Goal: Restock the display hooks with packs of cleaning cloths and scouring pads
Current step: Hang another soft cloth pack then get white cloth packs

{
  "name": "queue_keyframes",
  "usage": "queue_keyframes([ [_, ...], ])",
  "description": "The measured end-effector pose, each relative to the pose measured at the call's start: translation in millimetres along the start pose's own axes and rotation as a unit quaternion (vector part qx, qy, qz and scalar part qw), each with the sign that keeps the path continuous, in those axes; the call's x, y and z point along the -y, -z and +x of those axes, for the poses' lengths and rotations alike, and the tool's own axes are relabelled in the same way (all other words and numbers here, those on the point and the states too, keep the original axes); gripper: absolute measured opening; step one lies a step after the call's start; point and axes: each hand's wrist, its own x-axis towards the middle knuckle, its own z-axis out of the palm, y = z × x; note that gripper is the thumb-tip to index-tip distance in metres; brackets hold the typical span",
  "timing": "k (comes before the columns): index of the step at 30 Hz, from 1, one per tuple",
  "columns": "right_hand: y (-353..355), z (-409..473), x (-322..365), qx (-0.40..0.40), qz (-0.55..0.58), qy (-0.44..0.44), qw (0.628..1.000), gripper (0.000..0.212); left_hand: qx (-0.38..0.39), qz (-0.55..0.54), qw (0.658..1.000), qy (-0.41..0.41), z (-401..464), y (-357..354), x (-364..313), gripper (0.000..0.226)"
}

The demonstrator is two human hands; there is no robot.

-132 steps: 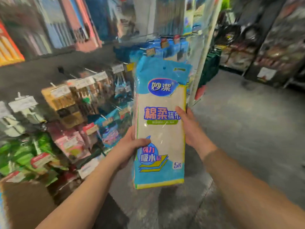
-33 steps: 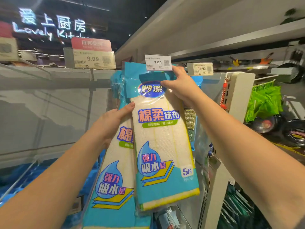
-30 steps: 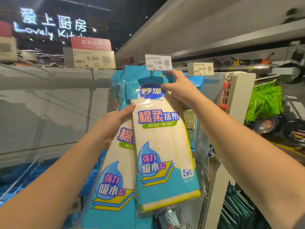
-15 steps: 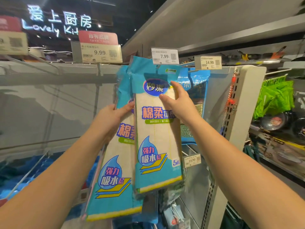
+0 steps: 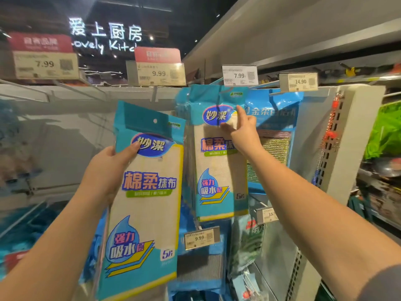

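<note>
While the left hand [image 5: 108, 168] grips one cloth pack [image 5: 143, 205] at lower centre of the frame, thumb across its blue label, the right hand [image 5: 243, 131] reaches up at centre right, fingers loosely extended, touching the top of a second cloth pack [image 5: 217, 170] hanging on a hook under the 7.99 price tag [image 5: 239, 75]. Just right of it hangs a scouring pad pack [image 5: 275, 135].

I count two cloth packs [image 5: 147, 192] [image 5: 219, 166], one scouring-pad pack [image 5: 275, 135], six price tags [image 5: 239, 75], two hands [image 5: 108, 168] [image 5: 243, 129].
</note>
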Motion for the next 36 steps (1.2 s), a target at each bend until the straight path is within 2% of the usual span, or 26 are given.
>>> queue_keyframes([
  [4,-1,2,-3,0.009,0.0,0.002,1.0,0.078,0.021,-0.042,0.999,-0.003,-7,-1,-3,0.024],
  [9,7,-4,1,0.009,-0.076,0.002,0.997,0.072,0.063,-0.097,0.993,0.018,-12,-22,-7,0.027],
  [12,20,-9,9,-0.033,-0.099,0.013,0.994,0.064,0.089,-0.118,0.989,0.03,-15,-40,-10,0.031],
  [15,47,-12,28,-0.115,-0.047,0.111,0.986,0.04,0.111,-0.131,0.985,0.036,-15,-58,-11,0.033],
  [17,64,-16,42,-0.141,-0.037,0.19,0.971,0.032,0.123,-0.138,0.982,0.04,-13,-69,-12,0.033],
  [22,89,-19,62,-0.109,-0.054,0.277,0.953,0.043,0.147,-0.153,0.976,0.046,-11,-97,-19,0.03],
  [28,97,-8,68,-0.085,-0.112,0.285,0.948,0.043,0.161,-0.185,0.968,0.046,-4,-132,-38,0.031],
  [33,99,-9,63,-0.078,-0.148,0.304,0.938,0.036,0.16,-0.19,0.967,0.058,8,-148,-48,0.043],
  [36,100,-8,60,-0.051,-0.217,0.304,0.926,0.03,0.158,-0.181,0.969,0.06,11,-153,-49,0.049],
])
